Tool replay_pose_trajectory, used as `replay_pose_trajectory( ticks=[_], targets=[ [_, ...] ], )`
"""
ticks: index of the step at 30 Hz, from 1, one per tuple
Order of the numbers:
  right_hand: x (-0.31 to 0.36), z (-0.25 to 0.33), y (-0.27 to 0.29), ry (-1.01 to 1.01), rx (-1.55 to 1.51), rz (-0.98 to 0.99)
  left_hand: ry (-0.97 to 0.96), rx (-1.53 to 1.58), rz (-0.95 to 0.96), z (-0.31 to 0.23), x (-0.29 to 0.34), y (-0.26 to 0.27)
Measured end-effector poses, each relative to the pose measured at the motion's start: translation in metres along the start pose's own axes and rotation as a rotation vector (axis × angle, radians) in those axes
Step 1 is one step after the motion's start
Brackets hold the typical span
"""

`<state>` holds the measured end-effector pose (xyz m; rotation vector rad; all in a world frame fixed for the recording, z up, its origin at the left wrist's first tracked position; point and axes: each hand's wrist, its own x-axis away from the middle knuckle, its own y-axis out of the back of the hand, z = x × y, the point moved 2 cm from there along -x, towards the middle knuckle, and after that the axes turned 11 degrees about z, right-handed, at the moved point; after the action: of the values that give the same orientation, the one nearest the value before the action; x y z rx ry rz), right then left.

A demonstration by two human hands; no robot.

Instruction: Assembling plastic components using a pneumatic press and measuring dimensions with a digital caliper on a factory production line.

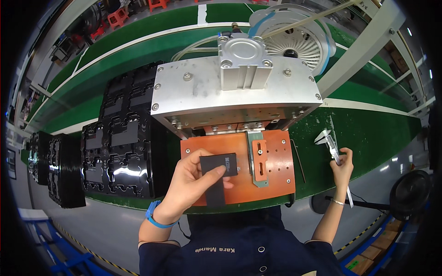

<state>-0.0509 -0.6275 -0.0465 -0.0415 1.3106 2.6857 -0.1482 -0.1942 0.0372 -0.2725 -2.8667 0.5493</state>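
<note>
My left hand [195, 181] pinches a flat, dark L-shaped piece [215, 165] with small light print, the thumb lying across its face. It is held above the left part of an orange plate [278, 177]. On that plate, right of the hand, sits a grey metal strip with an orange slotted block [260, 161] screwed on top. Off to the right, over the green surface, my right hand [341, 168] is closed round a silver caliper [332, 148], its jaws pointing away from me and its long beam hanging down below the hand.
Behind the plate stands a silver metal press [193, 94] with a square cylinder [244, 55] on top. Stacked glossy black trays [122, 156] fill the left. A thin dark rod [298, 161] lies right of the plate. A fan [294, 48] stands behind; a black round-headed stand [410, 195] is at right.
</note>
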Motion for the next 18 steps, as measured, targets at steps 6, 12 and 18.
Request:
replay_pose_trajectory(
  ticks=[6,12,18],
  targets=[
    [0.031,0.091,0.034,0.185,-0.292,0.110,0.079,-0.016,0.046,-0.004,-0.005,-0.010],
    [0.038,0.175,0.010,0.562,-0.363,0.210,0.105,0.013,0.092,-0.001,0.000,-0.014],
    [0.033,0.207,-0.004,0.841,-0.224,0.223,0.129,0.009,0.100,-0.002,0.002,-0.015]
  ],
)
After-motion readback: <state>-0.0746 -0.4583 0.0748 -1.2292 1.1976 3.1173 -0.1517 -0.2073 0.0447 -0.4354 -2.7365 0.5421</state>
